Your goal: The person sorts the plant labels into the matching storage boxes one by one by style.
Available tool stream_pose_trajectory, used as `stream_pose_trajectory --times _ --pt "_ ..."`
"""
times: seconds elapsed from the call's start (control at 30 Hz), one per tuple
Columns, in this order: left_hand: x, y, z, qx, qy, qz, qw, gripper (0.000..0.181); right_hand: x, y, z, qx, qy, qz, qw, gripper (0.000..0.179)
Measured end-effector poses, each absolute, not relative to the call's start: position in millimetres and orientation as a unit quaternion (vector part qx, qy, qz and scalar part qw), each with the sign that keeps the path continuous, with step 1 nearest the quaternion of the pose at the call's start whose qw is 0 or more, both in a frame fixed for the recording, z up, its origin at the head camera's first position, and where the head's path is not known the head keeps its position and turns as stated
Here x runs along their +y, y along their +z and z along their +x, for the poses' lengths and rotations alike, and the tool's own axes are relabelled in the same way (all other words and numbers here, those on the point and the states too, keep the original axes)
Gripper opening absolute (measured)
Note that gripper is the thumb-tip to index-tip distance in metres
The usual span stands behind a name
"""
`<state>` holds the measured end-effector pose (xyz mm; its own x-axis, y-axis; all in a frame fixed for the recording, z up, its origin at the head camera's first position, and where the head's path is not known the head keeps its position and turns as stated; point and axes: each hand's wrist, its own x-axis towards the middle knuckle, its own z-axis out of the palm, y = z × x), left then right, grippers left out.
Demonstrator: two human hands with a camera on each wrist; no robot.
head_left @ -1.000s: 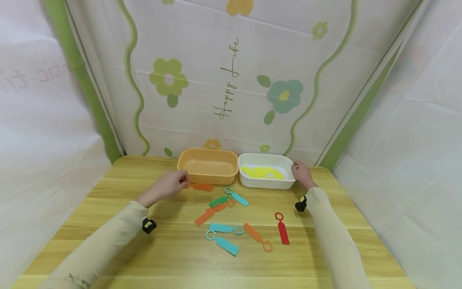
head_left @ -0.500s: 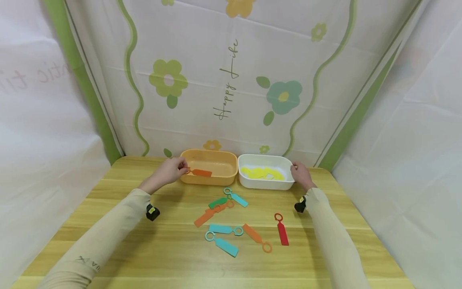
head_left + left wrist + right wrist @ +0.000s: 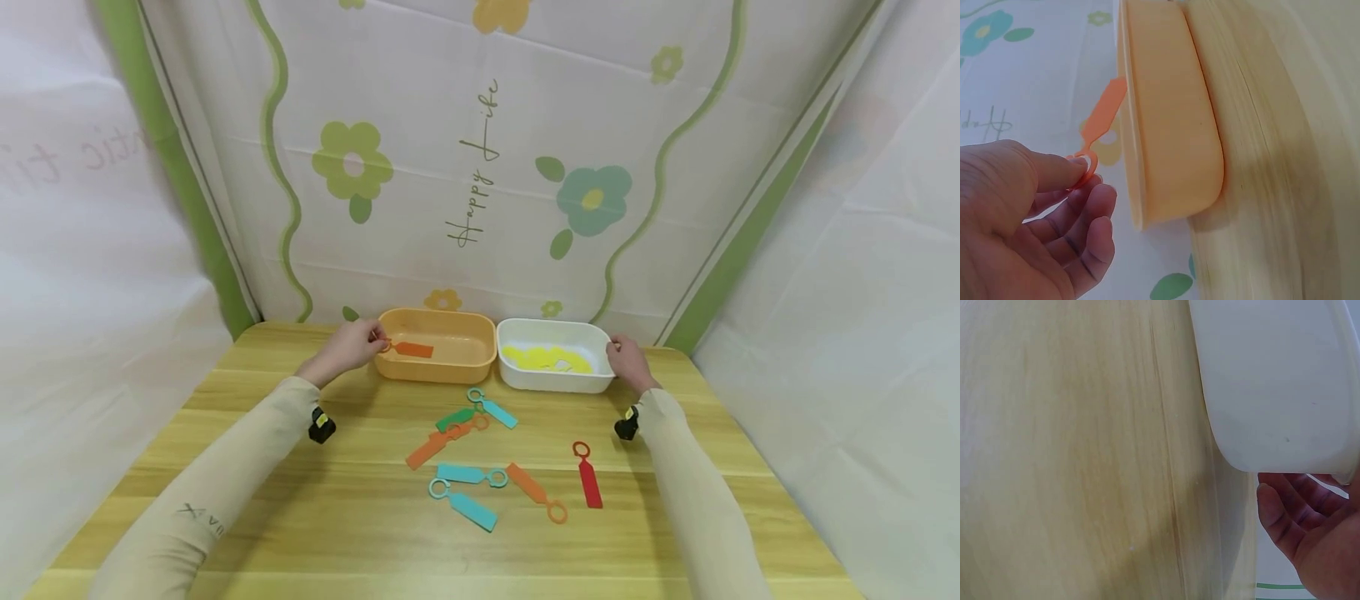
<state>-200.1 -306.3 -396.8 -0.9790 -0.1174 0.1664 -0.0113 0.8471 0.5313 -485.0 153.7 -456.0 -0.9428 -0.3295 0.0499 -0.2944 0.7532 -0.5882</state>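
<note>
My left hand (image 3: pixel 347 348) pinches the ring of an orange plastic tag (image 3: pixel 415 350) between thumb and finger. It is at the left end of the orange bin (image 3: pixel 471 373), with the tag's flat end over the bin's opening. In the left wrist view the ring (image 3: pixel 1092 164) shows at the fingertips, and the bin's near wall (image 3: pixel 1175 125) stands beside the hand. On the right, my right hand (image 3: pixel 630 364) grips the end of the white bin (image 3: pixel 555 382), which holds a pile of yellow pieces (image 3: pixel 543 359). Its curled fingers (image 3: pixel 1279 515) show below that bin's end; the thumb is hidden.
Loose ring tags lie on the wooden table (image 3: pixel 360 517): a green tag (image 3: pixel 453 419), several blue ones such as the front blue tag (image 3: pixel 472 511), orange ones including a lone orange tag (image 3: pixel 527 483), and a red tag (image 3: pixel 590 485). A printed cloth (image 3: pixel 420 167) hangs behind.
My left hand has lifted the orange tag from the table in front of the orange bin and brought it up over the bin's left end. The right hand has stayed at the white bin.
</note>
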Motion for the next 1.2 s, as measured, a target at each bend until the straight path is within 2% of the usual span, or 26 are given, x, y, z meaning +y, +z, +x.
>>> stream_pose_trajectory --times 0.4,0.83,1.2 --pt "-302.9 -393.9 -219.8 -0.955 -0.286 0.056 0.057 0.018 152.9 -454.5 -482.8 0.936 -0.308 -0.168 0.030 0.049" --pt "-291.8 -393.3 -247.3 -0.951 -0.298 0.065 0.041 0.018 153.5 -457.0 -484.8 0.937 -0.306 -0.168 0.024 0.049" --pt "-297.1 -396.1 -253.8 -0.954 -0.290 0.070 0.028 0.017 154.2 -456.8 -486.4 0.935 -0.309 -0.172 0.019 0.048"
